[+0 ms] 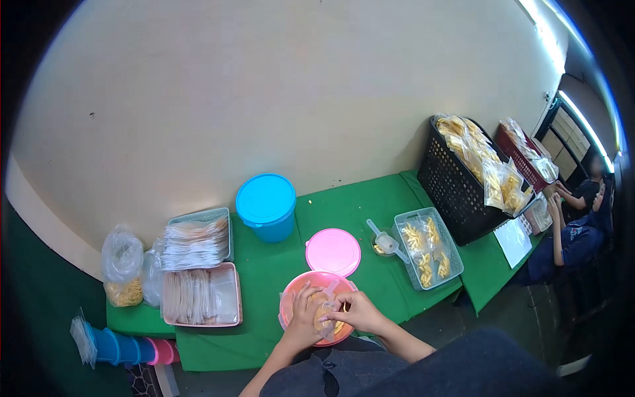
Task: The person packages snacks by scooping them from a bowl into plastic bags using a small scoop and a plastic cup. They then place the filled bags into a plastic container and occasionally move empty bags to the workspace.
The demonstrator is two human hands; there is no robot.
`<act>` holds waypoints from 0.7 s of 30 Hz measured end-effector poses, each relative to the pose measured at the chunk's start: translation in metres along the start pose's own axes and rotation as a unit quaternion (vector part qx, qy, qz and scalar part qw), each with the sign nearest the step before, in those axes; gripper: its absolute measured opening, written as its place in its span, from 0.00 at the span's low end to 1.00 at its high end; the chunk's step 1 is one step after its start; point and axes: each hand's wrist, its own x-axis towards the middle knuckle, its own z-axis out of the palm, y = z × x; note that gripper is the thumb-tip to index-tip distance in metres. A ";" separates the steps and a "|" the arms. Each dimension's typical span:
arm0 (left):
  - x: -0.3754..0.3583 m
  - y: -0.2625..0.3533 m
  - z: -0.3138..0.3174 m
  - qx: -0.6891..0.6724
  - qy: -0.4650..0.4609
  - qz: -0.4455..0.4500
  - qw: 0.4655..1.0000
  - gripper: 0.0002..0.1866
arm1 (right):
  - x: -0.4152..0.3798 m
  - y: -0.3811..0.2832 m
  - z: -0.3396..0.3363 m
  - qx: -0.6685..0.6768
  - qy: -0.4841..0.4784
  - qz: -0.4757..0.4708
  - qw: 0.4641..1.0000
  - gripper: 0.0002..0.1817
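Over a pink tub (286,311) my two hands work on a small clear plastic pouch (327,329). My left hand (305,321) is closed around one side of it, palm partly hidden. From the right, my right hand (360,313) pinches the pouch between thumb and fingers. Yellow pasta-like pieces (339,327) show below in the tub. A pale pink handle-like piece (331,287) sticks up by my left fingertips; the rest of it is hidden. Just behind the tub lies a round pink lid (333,253).
At left, two trays hold stacks of flat pouches (192,298), beside bags of yellow pieces (124,292). A blue lidded bucket (266,208), a white scoop (385,242), a tray of filled pouches (428,251) and a full black basket (456,192) stand around. People (572,225) sit at far right.
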 end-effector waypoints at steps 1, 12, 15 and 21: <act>0.003 0.000 -0.002 -0.010 0.003 -0.009 1.000 0.35 | 0.001 0.003 0.002 -0.042 0.029 -0.012 0.999 0.18; 0.004 -0.013 -0.003 0.079 0.140 -0.067 0.985 0.21 | 0.010 0.026 0.018 0.065 -0.010 -0.076 0.995 0.12; 0.007 -0.009 -0.002 0.077 0.142 -0.080 0.984 0.19 | 0.010 0.021 0.018 0.094 0.000 -0.049 0.994 0.12; 0.005 -0.001 0.000 0.087 0.114 0.000 0.990 0.19 | 0.003 0.004 0.008 -0.086 0.018 0.058 0.994 0.12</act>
